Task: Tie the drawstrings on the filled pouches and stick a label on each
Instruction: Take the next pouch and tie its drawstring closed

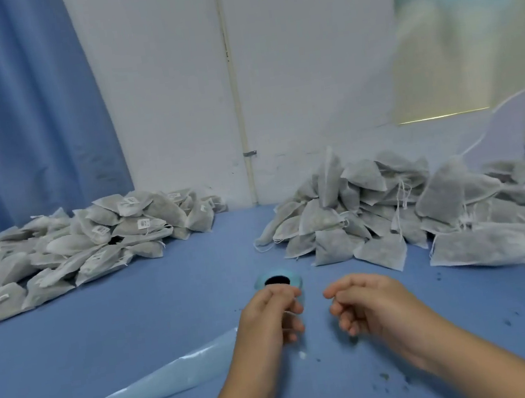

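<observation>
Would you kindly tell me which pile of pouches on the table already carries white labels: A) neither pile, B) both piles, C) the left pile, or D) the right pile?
C: white labels show on several pouches in the left pile, while the right pile shows only loose drawstrings and no labels.

Forearms enter from 6 and 5 o'clock, left hand (270, 316) and right hand (367, 305) close together, curled fingertips facing each other.

Bare left hand (269, 314), right hand (365, 305), bare forearms (246, 388).
</observation>
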Available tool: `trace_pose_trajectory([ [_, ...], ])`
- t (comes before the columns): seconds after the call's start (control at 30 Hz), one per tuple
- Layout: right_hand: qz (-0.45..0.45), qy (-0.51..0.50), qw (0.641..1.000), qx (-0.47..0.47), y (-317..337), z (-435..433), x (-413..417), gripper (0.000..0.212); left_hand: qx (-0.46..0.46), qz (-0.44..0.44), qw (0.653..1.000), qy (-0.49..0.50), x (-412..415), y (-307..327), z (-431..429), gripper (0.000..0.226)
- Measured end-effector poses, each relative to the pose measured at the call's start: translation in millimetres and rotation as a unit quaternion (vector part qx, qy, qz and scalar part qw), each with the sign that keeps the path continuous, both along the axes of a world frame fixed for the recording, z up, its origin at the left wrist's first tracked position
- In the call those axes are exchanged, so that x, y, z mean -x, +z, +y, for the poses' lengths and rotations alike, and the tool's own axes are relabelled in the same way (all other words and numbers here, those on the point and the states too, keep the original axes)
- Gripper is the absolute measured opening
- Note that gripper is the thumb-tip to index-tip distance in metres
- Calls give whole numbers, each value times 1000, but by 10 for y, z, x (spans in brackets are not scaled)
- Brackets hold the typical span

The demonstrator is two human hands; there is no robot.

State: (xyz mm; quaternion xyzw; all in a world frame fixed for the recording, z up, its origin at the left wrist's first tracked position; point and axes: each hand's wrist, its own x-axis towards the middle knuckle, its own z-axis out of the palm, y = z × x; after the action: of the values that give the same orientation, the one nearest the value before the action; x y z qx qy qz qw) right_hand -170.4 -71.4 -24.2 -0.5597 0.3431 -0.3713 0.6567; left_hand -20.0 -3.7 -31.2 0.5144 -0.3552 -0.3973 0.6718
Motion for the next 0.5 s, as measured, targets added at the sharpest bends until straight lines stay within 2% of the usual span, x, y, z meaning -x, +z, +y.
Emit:
trace_pose_trajectory([
  [0.07,-22,-36,999,-21,-83,-43,164,17,-32,-26,999,-13,159,1,-153,27],
  [0.13,-31,-76,996,-39,-159,-101,263,17,-47,-58,997,-21,313,-3,-294,20],
  [0.27,36,-155,987,-1,-161,-352,316,15,-52,-154,986,25,475,-208,-429,20],
  [0.37,178,-207,957,94,-101,-728,384,20,-58,-207,977,14,489,-313,-447,23],
  [0.43,301,-234,907,179,-70,-985,441,28,-64,-230,971,3,487,-322,-452,24],
  [0.5,377,-239,864,233,-61,-1183,448,35,-68,-237,969,1,491,-319,-456,25],
])
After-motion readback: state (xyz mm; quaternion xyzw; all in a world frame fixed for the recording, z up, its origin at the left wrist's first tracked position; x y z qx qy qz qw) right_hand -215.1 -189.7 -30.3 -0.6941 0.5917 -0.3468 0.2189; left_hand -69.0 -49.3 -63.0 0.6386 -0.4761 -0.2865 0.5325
